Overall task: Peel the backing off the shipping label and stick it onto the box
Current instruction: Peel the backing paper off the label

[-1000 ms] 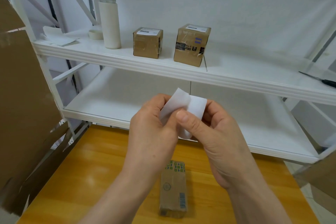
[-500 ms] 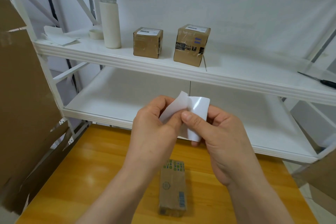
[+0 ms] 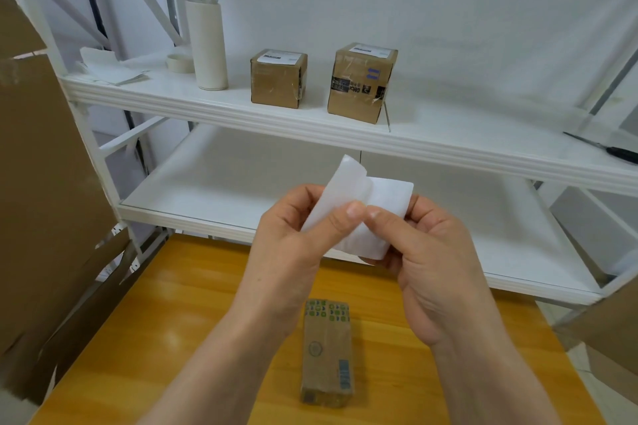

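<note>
The left hand (image 3: 290, 252) pinches the curled layer of the white label (image 3: 386, 197), and the right hand (image 3: 431, 272) pinches its flat layer; the two layers are partly apart. The box (image 3: 327, 352) lies on the yellow table (image 3: 172, 338), below both hands, and nothing touches it.

Glossy wooden table (image 3: 207, 321); cardboard box (image 3: 327, 352) — matt.

A long brown cardboard box (image 3: 327, 352) lies at 6 o'clock on the orange wooden worktop (image 3: 165, 338). From 10 to 12 o'clock the white metal upper shelf (image 3: 448, 138) bears white paper sheets (image 3: 110, 67), a cream tape roll (image 3: 179, 63), a tall white bottle (image 3: 207, 41), a squat brown cardboard cube (image 3: 278, 81) and a taller taped cardboard cube (image 3: 360, 84).
</note>
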Demonstrator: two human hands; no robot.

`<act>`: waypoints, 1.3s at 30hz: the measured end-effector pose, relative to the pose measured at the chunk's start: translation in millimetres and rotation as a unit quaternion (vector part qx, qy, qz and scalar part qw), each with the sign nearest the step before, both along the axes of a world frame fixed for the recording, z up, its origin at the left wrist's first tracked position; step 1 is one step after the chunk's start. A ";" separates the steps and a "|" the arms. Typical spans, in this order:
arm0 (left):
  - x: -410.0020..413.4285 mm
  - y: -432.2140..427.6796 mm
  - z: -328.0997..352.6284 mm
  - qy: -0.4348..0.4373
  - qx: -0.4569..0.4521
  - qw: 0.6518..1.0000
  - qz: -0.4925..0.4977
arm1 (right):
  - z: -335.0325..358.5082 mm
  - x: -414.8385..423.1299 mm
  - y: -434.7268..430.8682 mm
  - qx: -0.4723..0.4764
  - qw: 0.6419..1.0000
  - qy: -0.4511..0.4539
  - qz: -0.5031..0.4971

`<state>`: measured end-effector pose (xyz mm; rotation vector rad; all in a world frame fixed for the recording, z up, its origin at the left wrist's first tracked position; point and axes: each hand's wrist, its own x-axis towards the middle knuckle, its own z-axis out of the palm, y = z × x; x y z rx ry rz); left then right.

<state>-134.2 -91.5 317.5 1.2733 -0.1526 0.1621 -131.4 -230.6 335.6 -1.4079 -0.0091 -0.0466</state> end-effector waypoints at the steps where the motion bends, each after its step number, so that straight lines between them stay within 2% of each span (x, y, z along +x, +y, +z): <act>1: 0.1 -0.9 -1.0 -0.012 0.013 1.000 0.002 | -0.3 0.5 -0.6 0.003 1.000 0.001 -0.005; 6: 1.4 -8.3 -7.9 -0.036 0.101 0.993 0.048 | 0.2 -0.4 -3.0 0.045 0.999 0.012 -0.008; 17: 0.9 -6.0 -0.6 0.074 -0.049 0.996 -0.010 | 2.6 -2.9 -5.9 0.075 0.997 0.016 -0.011; 21: 1.2 -8.6 3.3 0.055 -0.088 0.995 -0.014 | 6.2 -3.5 -5.4 0.092 0.996 0.010 -0.002; 31: 1.0 -14.4 13.3 -0.023 -0.150 0.988 0.019 | 9.4 -7.1 -0.2 0.069 0.997 0.025 -0.007; 39: 0.1 -17.1 15.7 -0.049 -0.119 0.988 0.080 | 12.3 -9.5 0.6 0.087 0.995 0.035 -0.019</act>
